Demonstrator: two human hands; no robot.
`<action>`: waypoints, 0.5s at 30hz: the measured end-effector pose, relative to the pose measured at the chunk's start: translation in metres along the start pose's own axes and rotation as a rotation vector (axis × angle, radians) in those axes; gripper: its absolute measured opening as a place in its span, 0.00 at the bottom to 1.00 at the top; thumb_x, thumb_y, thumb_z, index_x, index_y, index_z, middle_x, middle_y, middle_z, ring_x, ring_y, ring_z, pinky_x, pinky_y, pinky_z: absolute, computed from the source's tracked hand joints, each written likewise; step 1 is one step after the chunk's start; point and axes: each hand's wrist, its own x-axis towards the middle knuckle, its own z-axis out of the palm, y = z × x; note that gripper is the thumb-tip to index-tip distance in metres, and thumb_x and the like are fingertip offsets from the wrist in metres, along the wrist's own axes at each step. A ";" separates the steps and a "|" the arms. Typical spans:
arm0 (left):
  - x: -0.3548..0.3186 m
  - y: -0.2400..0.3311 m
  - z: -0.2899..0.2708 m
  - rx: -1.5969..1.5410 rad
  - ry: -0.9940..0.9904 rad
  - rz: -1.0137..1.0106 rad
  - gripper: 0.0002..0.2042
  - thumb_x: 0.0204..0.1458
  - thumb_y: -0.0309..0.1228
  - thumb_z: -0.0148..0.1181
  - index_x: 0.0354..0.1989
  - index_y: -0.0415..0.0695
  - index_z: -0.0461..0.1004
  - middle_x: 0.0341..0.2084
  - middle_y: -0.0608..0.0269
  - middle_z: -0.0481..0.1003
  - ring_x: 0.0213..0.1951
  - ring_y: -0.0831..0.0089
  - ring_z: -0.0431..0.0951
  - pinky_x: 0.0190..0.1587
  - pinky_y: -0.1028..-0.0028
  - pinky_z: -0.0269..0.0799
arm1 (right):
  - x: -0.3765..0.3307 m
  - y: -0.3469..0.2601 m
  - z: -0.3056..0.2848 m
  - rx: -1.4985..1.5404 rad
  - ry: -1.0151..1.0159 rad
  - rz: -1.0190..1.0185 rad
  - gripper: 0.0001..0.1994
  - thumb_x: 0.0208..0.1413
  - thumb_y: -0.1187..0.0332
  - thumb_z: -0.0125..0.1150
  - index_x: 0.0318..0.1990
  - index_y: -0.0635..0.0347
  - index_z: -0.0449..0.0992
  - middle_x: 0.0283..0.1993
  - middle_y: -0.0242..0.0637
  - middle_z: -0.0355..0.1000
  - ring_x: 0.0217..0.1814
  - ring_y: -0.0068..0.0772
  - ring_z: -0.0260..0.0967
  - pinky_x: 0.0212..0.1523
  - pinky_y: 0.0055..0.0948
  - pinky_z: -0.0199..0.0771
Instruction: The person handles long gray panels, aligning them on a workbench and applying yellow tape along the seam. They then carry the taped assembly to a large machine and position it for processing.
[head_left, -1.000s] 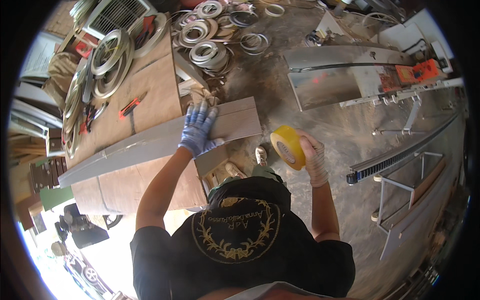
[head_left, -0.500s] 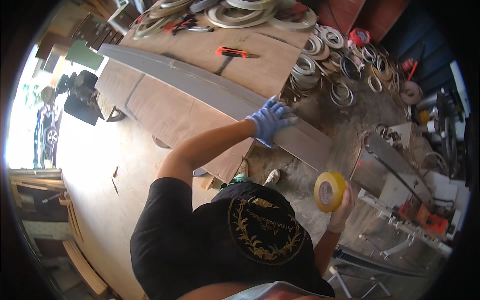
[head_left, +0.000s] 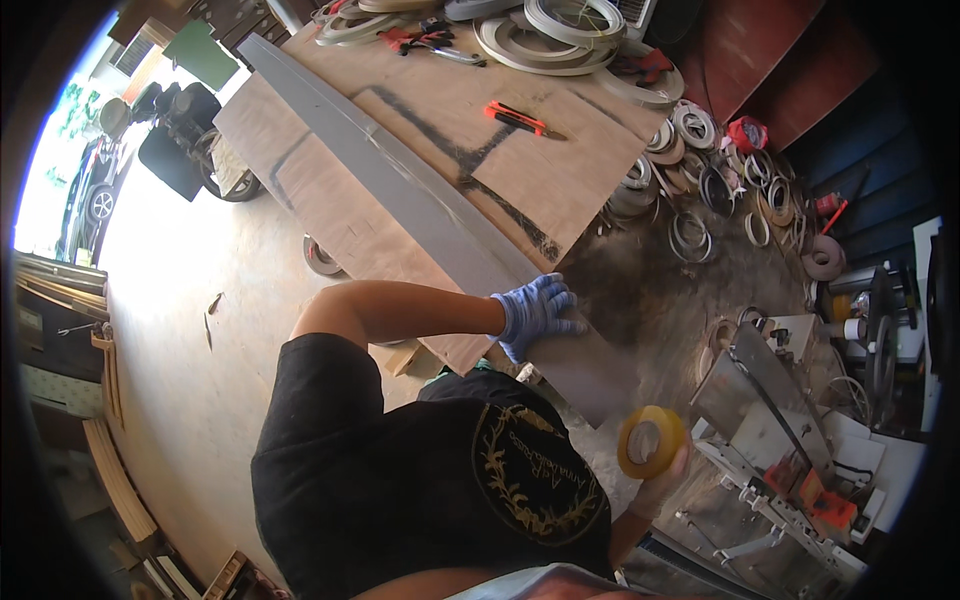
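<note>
A long grey panel (head_left: 400,190) lies slantwise over the brown board-topped table (head_left: 575,175), its near end sticking out past the edge. My left hand (head_left: 535,315), in a blue glove, rests on the panel near that end with the fingers spread. In my right hand (head_left: 660,488), which wears a pale glove, is a roll of yellow tape (head_left: 672,440). The roll is held beside the panel's near end, and my right fingers are partly hidden behind it. An orange and black utility knife (head_left: 515,118) lies on the table beyond the panel.
Coils of edge banding (head_left: 545,45) lie at the table's far end, with more coils (head_left: 695,130) heaped beside it. Red-handled pliers (head_left: 415,40) lie near them. A machine (head_left: 770,400) with metal rails stands at the right. Wooden strips (head_left: 120,480) lean at the left.
The panel's near end has swung toward me, with my left hand on it. The tape roll in my right hand is lower and closer to the panel. The whole view has shifted.
</note>
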 end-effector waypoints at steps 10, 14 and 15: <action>0.021 0.000 -0.055 -0.089 -0.363 -0.052 0.51 0.23 0.53 0.69 0.63 0.59 0.53 0.57 0.47 0.57 0.58 0.49 0.58 0.60 0.60 0.52 | -0.009 0.002 0.001 0.103 0.009 -0.022 0.24 0.59 0.55 0.36 0.51 0.65 0.68 0.49 0.40 0.65 0.52 0.36 0.62 0.53 0.33 0.62; 0.064 -0.037 -0.039 -0.396 -0.609 0.075 0.52 0.25 0.52 0.73 0.63 0.50 0.54 0.55 0.47 0.62 0.56 0.52 0.64 0.57 0.60 0.60 | -0.008 0.016 -0.009 0.302 0.062 0.048 0.24 0.59 0.54 0.37 0.52 0.64 0.67 0.51 0.39 0.64 0.54 0.35 0.61 0.56 0.33 0.60; 0.077 -0.050 -0.027 -0.502 -0.631 0.101 0.50 0.26 0.51 0.73 0.62 0.48 0.56 0.54 0.47 0.64 0.55 0.53 0.65 0.56 0.61 0.61 | -0.009 0.016 -0.011 0.352 0.059 0.061 0.24 0.59 0.54 0.37 0.52 0.63 0.67 0.51 0.39 0.64 0.54 0.35 0.61 0.56 0.33 0.60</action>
